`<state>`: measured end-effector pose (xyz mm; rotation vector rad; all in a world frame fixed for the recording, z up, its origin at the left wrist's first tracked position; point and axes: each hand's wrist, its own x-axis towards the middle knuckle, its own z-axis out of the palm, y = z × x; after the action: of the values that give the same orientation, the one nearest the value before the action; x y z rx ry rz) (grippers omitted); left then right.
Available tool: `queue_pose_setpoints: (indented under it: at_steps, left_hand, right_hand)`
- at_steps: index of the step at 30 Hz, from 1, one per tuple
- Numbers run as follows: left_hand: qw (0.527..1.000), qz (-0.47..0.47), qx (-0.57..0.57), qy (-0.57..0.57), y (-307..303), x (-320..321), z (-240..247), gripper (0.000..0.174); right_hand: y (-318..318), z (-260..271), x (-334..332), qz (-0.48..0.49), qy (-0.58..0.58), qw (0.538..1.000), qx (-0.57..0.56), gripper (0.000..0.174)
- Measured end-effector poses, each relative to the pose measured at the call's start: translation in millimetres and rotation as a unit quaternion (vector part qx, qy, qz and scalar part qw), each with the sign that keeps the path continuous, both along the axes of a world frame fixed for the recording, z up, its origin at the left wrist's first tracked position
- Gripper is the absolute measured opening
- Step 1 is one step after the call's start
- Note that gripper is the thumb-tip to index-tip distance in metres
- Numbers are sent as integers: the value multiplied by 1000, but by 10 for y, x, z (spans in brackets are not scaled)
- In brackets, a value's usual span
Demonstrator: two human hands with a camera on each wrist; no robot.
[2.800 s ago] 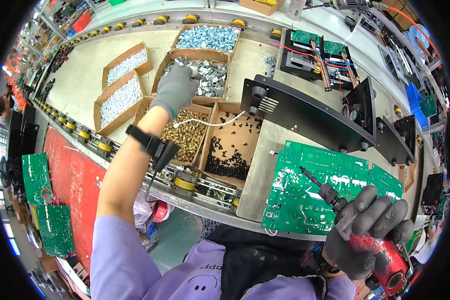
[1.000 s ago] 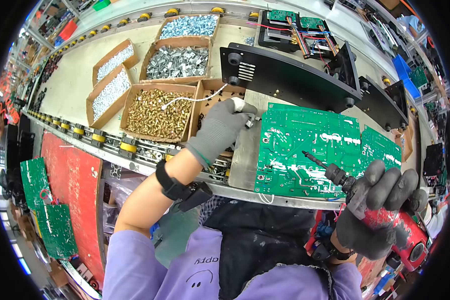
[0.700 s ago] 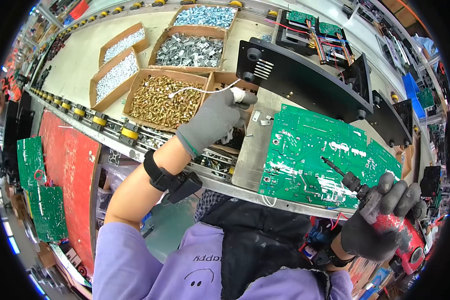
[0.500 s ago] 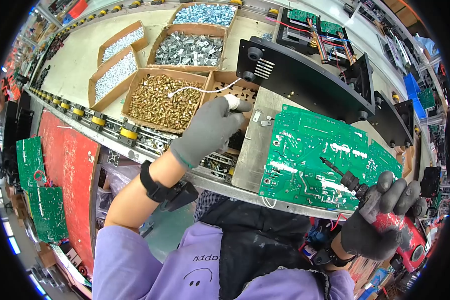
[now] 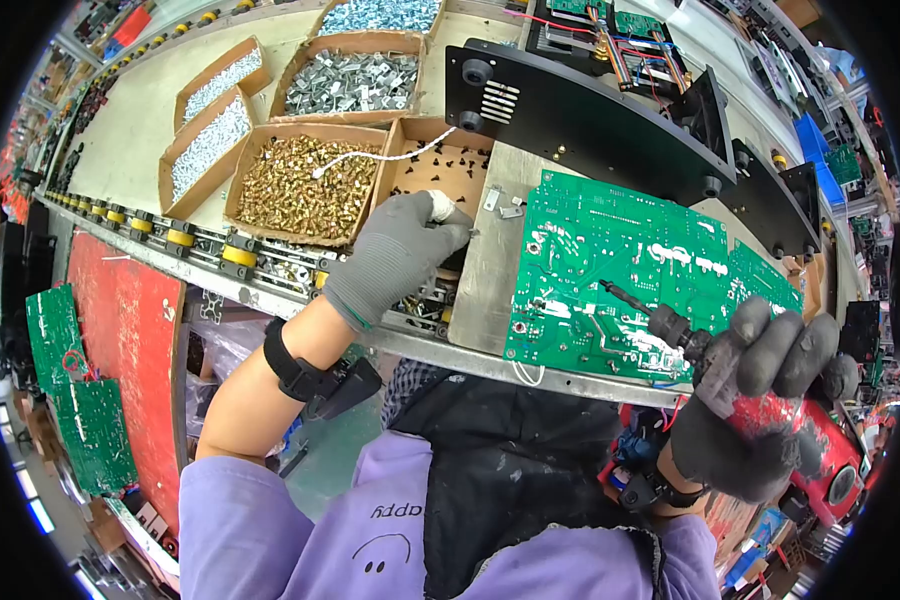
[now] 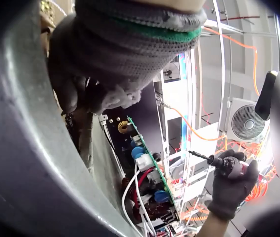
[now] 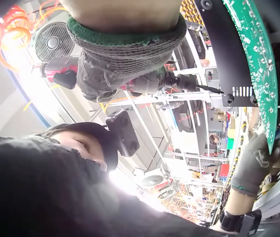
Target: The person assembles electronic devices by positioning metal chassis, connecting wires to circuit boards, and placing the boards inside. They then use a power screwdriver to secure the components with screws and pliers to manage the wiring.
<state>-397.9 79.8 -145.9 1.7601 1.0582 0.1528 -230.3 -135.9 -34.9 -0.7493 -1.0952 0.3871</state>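
My gloved left hand [image 5: 400,250] reaches into the front of a cardboard box [image 5: 448,178] of small black screws [image 5: 457,150]. Its fingertips are lowered among the screws, and I cannot tell whether they pinch one. Two small metal clips [image 5: 493,198] lie on the steel plate just right of that box. My gloved right hand [image 5: 745,410] grips a red power screwdriver [image 5: 820,465], its bit [image 5: 625,296] pointing left above the green circuit board [image 5: 610,260]. In the right wrist view, the left hand [image 7: 253,163] shows beyond the board's edge.
Boxes of brass-coloured screws [image 5: 305,185], metal clips [image 5: 355,80], blue-silver fasteners [image 5: 380,14] and white parts [image 5: 210,150] stand on the left. A black metal panel [image 5: 590,125] stands upright behind the circuit board. A roller rail [image 5: 238,255] runs along the bench's front.
The left hand has gone from the clip box to the steel plate, leaving metal clips there, then back left into the black screw box. The right hand keeps the screwdriver over the board.
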Motion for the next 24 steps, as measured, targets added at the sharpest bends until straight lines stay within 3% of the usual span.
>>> queue_pose_setpoints:
  at_steps: [3,7,9,10,12,15,18,24]
  left_hand:
    - [999,5,-18,-49,-54,-80,-31,24]
    - [989,79,-76,-97,-333,-205,175,23]
    - [961,45,-151,-226,-578,-360,207,23]
    - [961,46,-153,-227,-704,-410,255,23]
    - [951,18,-295,-88,-905,-476,370,22]
    - [940,-15,-340,-19,-991,-449,488,23]
    - [934,0,-354,-48,-1026,-376,429,25]
    - [921,11,-381,-85,-1075,-344,405,23]
  right_hand:
    - [14,18,-77,3,22,1000,-19,45]
    - [50,25,-143,12,14,1000,-10,45]
    - [32,24,-115,62,13,998,-10,47]
    - [35,22,-98,112,13,994,-4,48]
    - [71,6,-112,139,5,990,-18,50]
    - [197,-29,-71,211,-23,977,-29,55]
    - [296,-68,-50,280,-70,956,-58,59]
    - [472,-142,-26,327,-128,933,-78,58]
